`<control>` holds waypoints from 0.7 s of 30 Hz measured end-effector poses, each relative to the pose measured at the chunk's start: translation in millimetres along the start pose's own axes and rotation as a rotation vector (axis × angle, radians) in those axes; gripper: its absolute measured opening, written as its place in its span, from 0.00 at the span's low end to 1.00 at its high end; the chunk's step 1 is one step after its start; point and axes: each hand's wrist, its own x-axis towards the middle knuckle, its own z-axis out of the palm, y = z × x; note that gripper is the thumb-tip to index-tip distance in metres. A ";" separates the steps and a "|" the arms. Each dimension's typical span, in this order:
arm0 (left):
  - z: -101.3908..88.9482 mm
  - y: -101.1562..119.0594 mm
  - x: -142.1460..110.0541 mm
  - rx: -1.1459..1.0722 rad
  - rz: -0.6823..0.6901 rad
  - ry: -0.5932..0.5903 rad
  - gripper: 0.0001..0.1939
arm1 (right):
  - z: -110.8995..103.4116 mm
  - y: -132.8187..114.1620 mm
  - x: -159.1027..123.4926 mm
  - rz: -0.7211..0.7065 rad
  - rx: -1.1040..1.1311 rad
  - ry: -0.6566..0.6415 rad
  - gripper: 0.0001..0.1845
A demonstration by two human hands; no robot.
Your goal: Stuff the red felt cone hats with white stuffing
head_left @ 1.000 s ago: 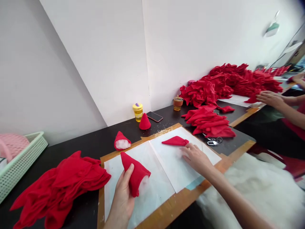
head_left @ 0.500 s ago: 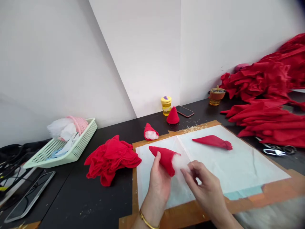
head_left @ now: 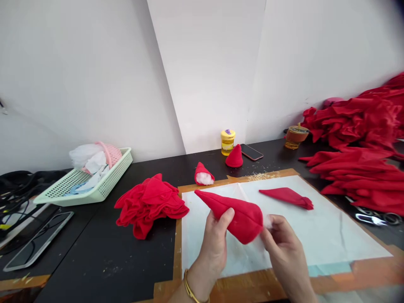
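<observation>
My left hand [head_left: 215, 242] is closed around a red felt cone [head_left: 241, 216], its tip pointing left and its wide end to the right. At that wide end, my right hand [head_left: 285, 248] pinches a tuft of white stuffing [head_left: 268, 221] beside the rim. The inside of the cone is turned away from view. A flat red cone piece [head_left: 286, 196] lies on the white sheet [head_left: 325, 227] beyond my right hand. Farther back are a cone with stuffing showing in its mouth [head_left: 204, 174] and an upright red cone [head_left: 234, 157].
Crumpled red pieces [head_left: 151, 204] lie on the left, stacked red pieces [head_left: 360, 179] on the right near scissors [head_left: 370, 218]. A green basket [head_left: 104, 185], a yellow-lidded jar [head_left: 227, 143], a phone [head_left: 251, 152] and a glass cup [head_left: 296, 136] stand or lie along the back.
The held cone has turned, so its side now faces me and its stuffed mouth is hidden. My right hand has moved right with the stuffing. The camera view has shifted slightly.
</observation>
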 end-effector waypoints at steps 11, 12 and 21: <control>6.1 -8.5 6.0 -0.219 -0.059 0.165 0.22 | 31.3 -4.0 -5.8 -0.690 -0.323 0.043 0.05; 6.8 -9.0 5.8 -0.253 -0.077 0.177 0.23 | 34.4 -2.1 -6.0 -0.758 -0.381 0.013 0.07; 7.7 -5.4 3.1 -0.317 -0.129 0.289 0.33 | 25.4 11.2 -24.7 -0.999 -0.512 -0.052 0.22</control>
